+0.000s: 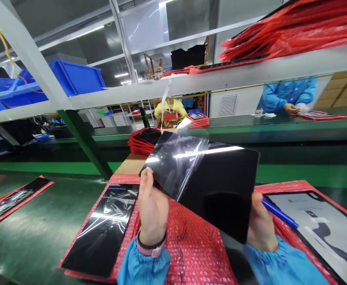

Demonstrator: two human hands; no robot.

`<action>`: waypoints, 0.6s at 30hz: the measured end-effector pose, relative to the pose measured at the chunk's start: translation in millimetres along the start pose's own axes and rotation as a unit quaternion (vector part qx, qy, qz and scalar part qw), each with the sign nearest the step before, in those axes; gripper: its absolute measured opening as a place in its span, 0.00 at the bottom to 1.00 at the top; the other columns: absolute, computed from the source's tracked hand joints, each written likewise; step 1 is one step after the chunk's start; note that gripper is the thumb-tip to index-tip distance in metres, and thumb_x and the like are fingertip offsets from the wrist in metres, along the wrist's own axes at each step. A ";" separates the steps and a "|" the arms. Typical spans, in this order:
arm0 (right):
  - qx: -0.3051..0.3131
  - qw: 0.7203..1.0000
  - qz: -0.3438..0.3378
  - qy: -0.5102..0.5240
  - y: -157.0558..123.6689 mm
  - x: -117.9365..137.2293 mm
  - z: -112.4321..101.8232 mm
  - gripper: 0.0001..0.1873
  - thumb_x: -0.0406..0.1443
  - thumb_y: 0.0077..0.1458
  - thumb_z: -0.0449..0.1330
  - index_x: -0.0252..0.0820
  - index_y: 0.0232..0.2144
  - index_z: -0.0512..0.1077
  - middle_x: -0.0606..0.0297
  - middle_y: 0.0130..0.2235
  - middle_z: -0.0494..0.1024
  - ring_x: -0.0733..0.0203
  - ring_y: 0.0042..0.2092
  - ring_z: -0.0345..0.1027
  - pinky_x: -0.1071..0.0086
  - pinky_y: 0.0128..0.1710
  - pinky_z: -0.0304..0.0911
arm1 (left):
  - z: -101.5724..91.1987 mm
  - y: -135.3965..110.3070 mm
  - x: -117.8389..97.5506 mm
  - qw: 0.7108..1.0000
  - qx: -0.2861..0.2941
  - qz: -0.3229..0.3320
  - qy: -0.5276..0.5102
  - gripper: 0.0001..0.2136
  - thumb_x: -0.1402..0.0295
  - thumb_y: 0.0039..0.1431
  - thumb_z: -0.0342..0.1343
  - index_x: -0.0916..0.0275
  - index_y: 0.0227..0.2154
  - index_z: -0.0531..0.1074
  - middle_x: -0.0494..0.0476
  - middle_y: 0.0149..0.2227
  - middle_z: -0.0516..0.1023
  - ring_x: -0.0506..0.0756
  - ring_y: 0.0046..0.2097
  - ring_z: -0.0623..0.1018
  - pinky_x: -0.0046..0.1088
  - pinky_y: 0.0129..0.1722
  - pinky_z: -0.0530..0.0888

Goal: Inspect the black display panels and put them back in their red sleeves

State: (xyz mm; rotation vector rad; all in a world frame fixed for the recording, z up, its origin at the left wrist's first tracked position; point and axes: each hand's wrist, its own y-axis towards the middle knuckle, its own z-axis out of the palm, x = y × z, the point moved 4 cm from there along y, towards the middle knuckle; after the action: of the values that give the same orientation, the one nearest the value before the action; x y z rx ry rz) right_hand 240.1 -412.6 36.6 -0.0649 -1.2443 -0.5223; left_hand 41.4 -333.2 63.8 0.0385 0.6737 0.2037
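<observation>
- Gripping from both sides, the left hand [152, 206] is closing on the near left corner of the black panel [220, 182], and the right hand [259, 225] is clasping its lower right edge from behind
- Between the two grips the panel is hanging tilted in the air, above the red wrap [197, 245], touching nothing else
- A clear film [176, 166] is standing away from the glass just above the left fingertips; whether those fingers are pinching the film alone or film and glass together cannot be told
- A blue pen [280, 213] is sticking out of the right hand, pointing away to the right; its tip looks best kept off the glass
- As a judgement, holding by edges only is serving well here, since the glossy face is showing every reflection and would be showing prints too
- Film is probably coming off cleanest when drawn low and slowly, while the right hand is steadying the far edge
- Below and left of the left hand another panel [105, 229] is lying on wrap; right of the right hand a third [318, 225] is lying face up, so swinging wide looks risky
- Beyond the grips, a co-worker's blue sleeve [289, 95] is working at the far bench
</observation>
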 end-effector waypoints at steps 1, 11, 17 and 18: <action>0.001 1.000 0.012 0.028 0.6 0.4 6.0 0.29 0.58 0.50 0.56 0.54 0.50 0.72 0.60 0.48 0.79 0.44 0.50 0.72 0.53 0.48 0.68 | -3.6 0.6 -3.7 0.999 -0.033 0.032 -0.003 0.03 0.70 0.60 0.55 0.58 0.34 0.73 0.46 0.37 0.75 0.45 0.40 0.75 0.17 0.45 0.70; 0.085 0.995 -0.011 -0.049 -21.5 5.9 32.6 0.45 0.35 0.49 0.66 0.60 0.64 0.49 0.68 0.65 0.58 0.52 0.64 0.53 0.57 0.59 0.58 | -8.1 -5.8 -33.3 0.982 -0.005 0.188 0.011 0.03 0.67 0.61 0.53 0.55 0.35 0.71 0.46 0.37 0.75 0.49 0.41 0.75 0.26 0.45 0.72; 0.143 0.986 0.067 0.055 -24.7 15.1 38.6 0.31 0.35 0.47 0.66 0.57 0.54 0.67 0.63 0.47 0.78 0.50 0.50 0.71 0.60 0.46 0.70 | -15.4 11.0 -32.7 0.985 -0.068 0.156 -0.011 0.03 0.70 0.58 0.54 0.59 0.32 0.73 0.46 0.34 0.74 0.47 0.41 0.74 0.22 0.46 0.70; 0.145 0.984 0.083 0.053 -24.6 16.0 38.6 0.28 0.36 0.47 0.66 0.55 0.53 0.70 0.62 0.43 0.79 0.49 0.47 0.73 0.60 0.44 0.70 | -15.8 13.8 -33.4 0.985 -0.065 0.160 -0.006 0.03 0.70 0.57 0.54 0.59 0.31 0.73 0.46 0.33 0.74 0.47 0.40 0.74 0.22 0.45 0.70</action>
State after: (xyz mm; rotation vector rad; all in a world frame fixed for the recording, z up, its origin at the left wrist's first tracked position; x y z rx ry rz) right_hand 199.3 -427.2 58.5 0.1034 -1.1881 -0.1935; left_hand 3.7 -326.8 73.4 0.0215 0.6392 0.5561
